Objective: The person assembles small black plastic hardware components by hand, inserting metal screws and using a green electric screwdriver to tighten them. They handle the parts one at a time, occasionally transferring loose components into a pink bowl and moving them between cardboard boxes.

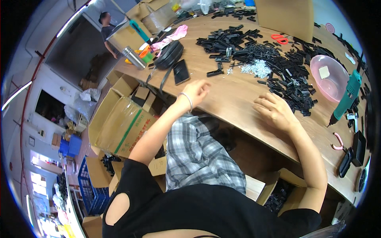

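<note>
My left hand (195, 94) is above the table's near edge, beside a black smartphone (181, 72). Its fingers are loosely bent and a little apart, and nothing shows in them. Over the edge further right is my right hand (276, 112), its back turned up and its fingers curled inward. Whatever those fingers may hold is hidden beneath them. Beyond both hands lies a heap of small black plastic parts (287, 73). At the heap's near side are a pile of small silvery pieces (257, 68) and one separate black part (215, 70).
On the right are a pink bowl (326, 89), a teal electric screwdriver (349, 95) and pink-handled pliers (337, 141). Red scissors (279, 39) lie behind the heap. A black bag (169, 54) and steel flask (134, 58) stand left. Cardboard boxes (119, 123) flank my legs; another person (107, 31) stands far left.
</note>
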Motion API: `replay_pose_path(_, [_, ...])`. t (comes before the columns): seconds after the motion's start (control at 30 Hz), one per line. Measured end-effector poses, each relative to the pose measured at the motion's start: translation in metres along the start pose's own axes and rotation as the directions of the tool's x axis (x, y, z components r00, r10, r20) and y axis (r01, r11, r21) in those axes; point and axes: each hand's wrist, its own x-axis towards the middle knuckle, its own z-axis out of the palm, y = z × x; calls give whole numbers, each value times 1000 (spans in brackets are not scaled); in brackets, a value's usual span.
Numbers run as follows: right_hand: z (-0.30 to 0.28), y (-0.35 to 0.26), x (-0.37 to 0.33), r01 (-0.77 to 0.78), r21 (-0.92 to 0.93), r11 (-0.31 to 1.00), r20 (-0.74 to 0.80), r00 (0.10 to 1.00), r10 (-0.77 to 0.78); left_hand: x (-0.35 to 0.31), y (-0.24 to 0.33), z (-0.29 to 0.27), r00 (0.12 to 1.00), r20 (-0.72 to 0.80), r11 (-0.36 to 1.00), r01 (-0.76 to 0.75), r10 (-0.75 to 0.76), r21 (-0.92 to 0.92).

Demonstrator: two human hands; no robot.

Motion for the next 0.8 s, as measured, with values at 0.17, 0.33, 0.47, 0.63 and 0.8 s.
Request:
replay_pose_path(0.17, [14,6,-3,-29,84,996,-22,999,31,69,-73,44,957,-291,982,67,-13,177])
replay_pose_path(0.33, [17,13,-3,-91,63,994,-4,996,91,93,-102,74,963,-265,987,80,-41,137])
replay_pose_path(0.47, [24,18,-1,-103,59,993,-57,993,107,95,-113,71,941,-339,999,8,-20,-36])
replay_pose_path(0.63, [26,5,6,-119,14,993,-61,991,119,81,-68,63,912,-390,782,-148,-130,-605])
replay_pose_path(0.8, [14,6,20,-431,29,902,-320,851,417,60,20,51,921,238,648,-20,308,-761])
